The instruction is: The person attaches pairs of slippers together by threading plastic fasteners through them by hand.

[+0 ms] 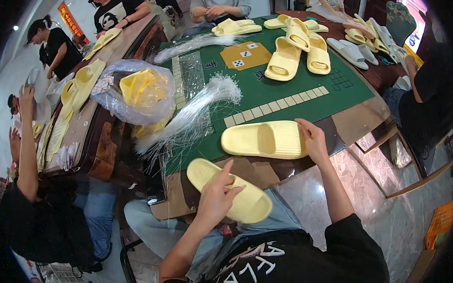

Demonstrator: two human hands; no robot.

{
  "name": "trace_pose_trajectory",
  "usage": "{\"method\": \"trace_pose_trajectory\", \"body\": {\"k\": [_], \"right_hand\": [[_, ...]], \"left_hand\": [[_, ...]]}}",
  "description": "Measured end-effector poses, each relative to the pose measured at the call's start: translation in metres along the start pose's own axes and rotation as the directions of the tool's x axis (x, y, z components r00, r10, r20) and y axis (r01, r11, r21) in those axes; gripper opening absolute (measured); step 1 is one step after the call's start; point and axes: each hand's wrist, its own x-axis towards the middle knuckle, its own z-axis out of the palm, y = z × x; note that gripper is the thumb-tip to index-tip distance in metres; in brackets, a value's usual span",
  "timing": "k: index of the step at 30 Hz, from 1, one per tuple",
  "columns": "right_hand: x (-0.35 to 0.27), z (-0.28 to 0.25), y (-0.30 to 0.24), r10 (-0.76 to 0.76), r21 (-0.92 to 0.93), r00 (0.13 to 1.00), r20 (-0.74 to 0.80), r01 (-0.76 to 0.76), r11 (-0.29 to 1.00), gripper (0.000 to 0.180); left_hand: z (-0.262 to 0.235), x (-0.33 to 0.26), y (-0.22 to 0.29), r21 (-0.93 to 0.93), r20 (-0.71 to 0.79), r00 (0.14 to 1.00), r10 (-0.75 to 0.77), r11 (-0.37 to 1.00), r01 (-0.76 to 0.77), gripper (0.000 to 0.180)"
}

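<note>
Two touched slippers (pixel 289 141), one bag (pixel 116 110) — yellow contents (pixel 144 88)

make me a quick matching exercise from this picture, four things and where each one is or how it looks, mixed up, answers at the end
1. left hand
2. right hand
3. plastic bag
4. larger bundle of strands

A. at the right end of the sideways slipper
B. fanned out over the left part of the green mat
C. at the slanted slipper nearest the lap
D. see-through, with yellow pieces inside

Pairs: 1-C, 2-A, 3-D, 4-B
</note>
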Motion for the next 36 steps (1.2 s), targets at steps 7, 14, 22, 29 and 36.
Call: {"method": "trace_pose_trajectory", "body": {"k": [7,14,22,29,36], "right_hand": [[0.000,0.040,-0.022,-0.042,0.086,0.992,0.119,0.032,0.996,0.026],[0.000,0.038,-0.015,0.004,0.106,0.990,0.140,-0.019,0.994,0.025],[-0.016,0.055,-0.034,-0.044,0.104,0.965,0.260,0.018,0.994,0.023],[-0.011,0.063,-0.035,-0.025,0.132,0.982,0.186,0.000,0.991,0.024],[-0.007,0.080,-0.034,-0.093,0.091,0.977,0.194,0.077,0.993,0.023]], "left_hand": [[0.000,-0.003,-0.002,-0.147,0.155,0.978,-0.139,0.976,0.162,0.057],[-0.018,-0.004,-0.008,-0.465,-0.010,0.991,-0.130,0.878,0.110,0.038],[-0.035,0.006,0.013,-0.386,-0.185,0.982,-0.046,0.922,-0.029,0.028],[-0.025,-0.007,0.021,-0.133,-0.075,0.990,-0.118,0.985,0.107,0.026],[0.000,0.008,-0.008,-0.075,-0.130,0.981,-0.145,0.988,0.136,0.038]]}}
